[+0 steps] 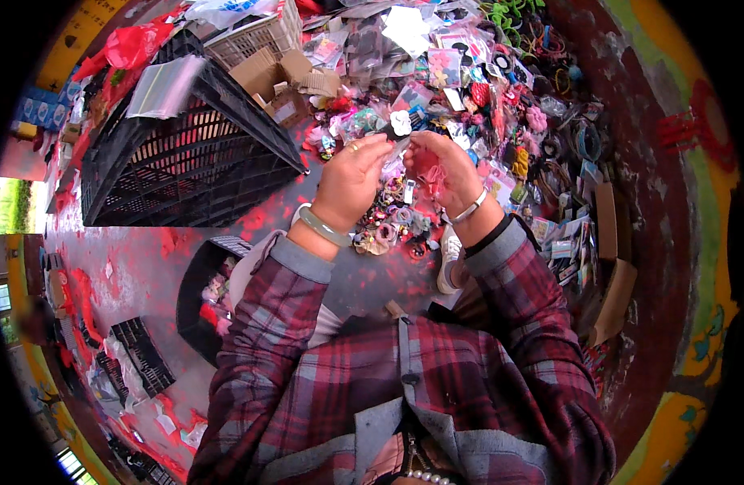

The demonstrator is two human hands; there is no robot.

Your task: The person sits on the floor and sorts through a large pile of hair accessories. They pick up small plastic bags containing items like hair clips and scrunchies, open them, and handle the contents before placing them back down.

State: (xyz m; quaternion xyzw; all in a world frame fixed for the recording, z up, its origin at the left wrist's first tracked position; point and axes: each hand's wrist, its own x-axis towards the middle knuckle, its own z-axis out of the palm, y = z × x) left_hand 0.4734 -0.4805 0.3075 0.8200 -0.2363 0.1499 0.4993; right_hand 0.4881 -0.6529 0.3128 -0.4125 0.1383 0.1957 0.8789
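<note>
In front of my chest, both hands are raised over a heap of small accessories. My left hand (353, 179) is closed, its thumb and fingertips pinched at a black piece bearing a white flower (400, 123), which looks like a hair ornament. My right hand (448, 170) is curled, with its fingertips close to the same ornament. Thin pink loops (431, 179) show at the right palm; whether they are held or lie behind is unclear. Between the hands there seems to be a bit of clear film.
The heap (380, 56) of hair ties, packets and trinkets spreads ahead. A large black crate (186, 162) stands on the left with plastic sleeves (166, 85) on top. Also around are a cardboard box (263, 77), a black tub (196, 303), and cardboard (610, 299) by the right wall.
</note>
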